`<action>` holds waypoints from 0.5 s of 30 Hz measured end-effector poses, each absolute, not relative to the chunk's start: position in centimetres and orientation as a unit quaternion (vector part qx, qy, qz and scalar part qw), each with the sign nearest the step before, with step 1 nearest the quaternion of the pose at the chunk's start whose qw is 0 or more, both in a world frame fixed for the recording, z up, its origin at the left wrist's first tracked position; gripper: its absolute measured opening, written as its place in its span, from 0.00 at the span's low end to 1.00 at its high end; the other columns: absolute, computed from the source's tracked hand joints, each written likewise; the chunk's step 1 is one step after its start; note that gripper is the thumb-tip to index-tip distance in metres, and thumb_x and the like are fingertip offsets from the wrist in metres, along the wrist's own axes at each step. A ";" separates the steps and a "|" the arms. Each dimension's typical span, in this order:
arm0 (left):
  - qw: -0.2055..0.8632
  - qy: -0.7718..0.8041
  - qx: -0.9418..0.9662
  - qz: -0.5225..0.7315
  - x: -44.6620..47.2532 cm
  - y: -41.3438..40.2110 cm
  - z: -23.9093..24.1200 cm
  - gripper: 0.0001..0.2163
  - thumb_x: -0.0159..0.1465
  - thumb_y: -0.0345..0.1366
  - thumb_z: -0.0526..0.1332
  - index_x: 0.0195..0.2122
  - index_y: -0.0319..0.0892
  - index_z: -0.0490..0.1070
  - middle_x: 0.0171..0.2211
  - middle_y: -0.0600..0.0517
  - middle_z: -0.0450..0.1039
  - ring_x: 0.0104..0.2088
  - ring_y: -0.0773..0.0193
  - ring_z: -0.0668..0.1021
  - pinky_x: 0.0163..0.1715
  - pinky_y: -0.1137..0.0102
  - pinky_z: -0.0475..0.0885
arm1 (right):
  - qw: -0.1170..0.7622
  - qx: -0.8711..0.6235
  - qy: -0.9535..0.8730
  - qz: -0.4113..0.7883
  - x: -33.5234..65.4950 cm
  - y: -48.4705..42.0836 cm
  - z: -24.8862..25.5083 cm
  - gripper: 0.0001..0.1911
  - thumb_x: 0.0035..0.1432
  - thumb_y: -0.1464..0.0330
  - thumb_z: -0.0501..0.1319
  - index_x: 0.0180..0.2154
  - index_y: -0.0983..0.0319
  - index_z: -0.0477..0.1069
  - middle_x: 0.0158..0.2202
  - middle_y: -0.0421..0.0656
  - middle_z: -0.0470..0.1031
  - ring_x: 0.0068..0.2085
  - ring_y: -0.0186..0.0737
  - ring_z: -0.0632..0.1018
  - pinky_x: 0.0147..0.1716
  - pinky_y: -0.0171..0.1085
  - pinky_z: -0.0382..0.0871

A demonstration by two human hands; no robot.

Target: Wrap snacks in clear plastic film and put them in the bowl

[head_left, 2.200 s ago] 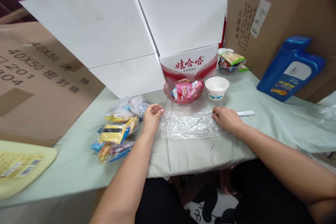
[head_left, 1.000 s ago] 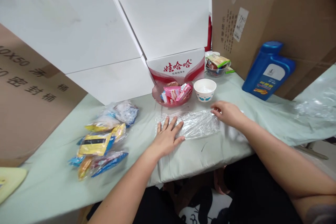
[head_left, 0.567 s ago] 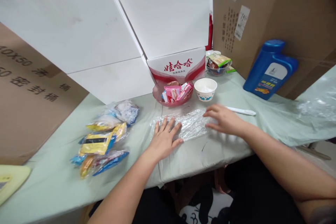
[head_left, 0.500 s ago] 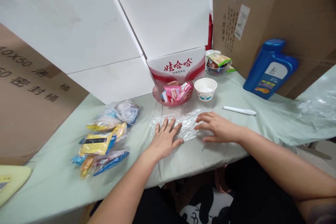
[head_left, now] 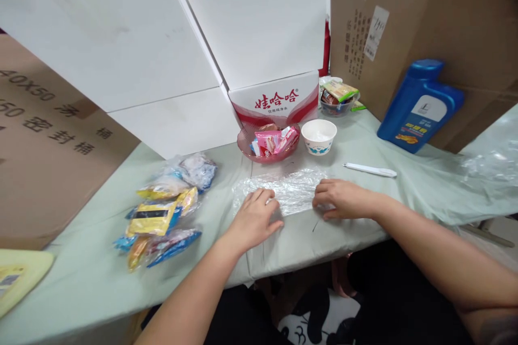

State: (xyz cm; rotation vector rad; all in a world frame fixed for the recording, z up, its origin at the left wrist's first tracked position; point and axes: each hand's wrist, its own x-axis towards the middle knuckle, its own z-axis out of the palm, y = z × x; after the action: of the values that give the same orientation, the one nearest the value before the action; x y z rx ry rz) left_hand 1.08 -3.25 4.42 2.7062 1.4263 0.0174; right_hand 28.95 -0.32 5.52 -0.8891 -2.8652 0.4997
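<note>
So in the head view there's this crinkled clear plastic film (head_left: 297, 186) lying flat on the pale green tablecloth (head_left: 283, 248), right in front of the person and a bit short of the table's front edge. The left hand (head_left: 256, 219) is on its left part, palm down, fingers loosely bent and the thumb sticking out wide from them, so not really gripping anything. The right hand (head_left: 343, 199) is at the film's right end with fingers curled in; can't tell whether it's actually pinching any plastic.

Just behind the film there's a pink glass bowl (head_left: 243, 145) full of pink-wrapped snacks (head_left: 269, 142), with a white paper bowl (head_left: 319, 140) right beside it. A slim white tool (head_left: 370, 170) lies beyond the right hand, too small to make out exactly. Off to the left of the left hand sits a pile of yellow and blue snack packets (head_left: 156, 218). The blue bottle (head_left: 421, 105) stands over on the right, in front of a brown cardboard box (head_left: 404, 21).
</note>
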 end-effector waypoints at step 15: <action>0.145 0.510 0.848 -0.012 -3.8 -3.5 5.9 0.08 0.54 0.22 0.53 0.28 0.43 0.65 0.31 0.51 0.69 0.37 0.58 0.72 0.37 0.67 0.67 | 0.075 -0.311 -0.930 0.179 30.5 0.4 5.2 0.07 0.50 0.78 0.57 0.27 0.61 0.70 0.31 0.45 0.72 0.40 0.43 0.72 0.41 0.39 0.64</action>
State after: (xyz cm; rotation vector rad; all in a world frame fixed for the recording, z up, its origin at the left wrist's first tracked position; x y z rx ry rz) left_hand -3.77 -3.50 5.91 2.4425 1.4680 -0.0353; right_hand 30.50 0.44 5.22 -0.9314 -2.7911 0.5375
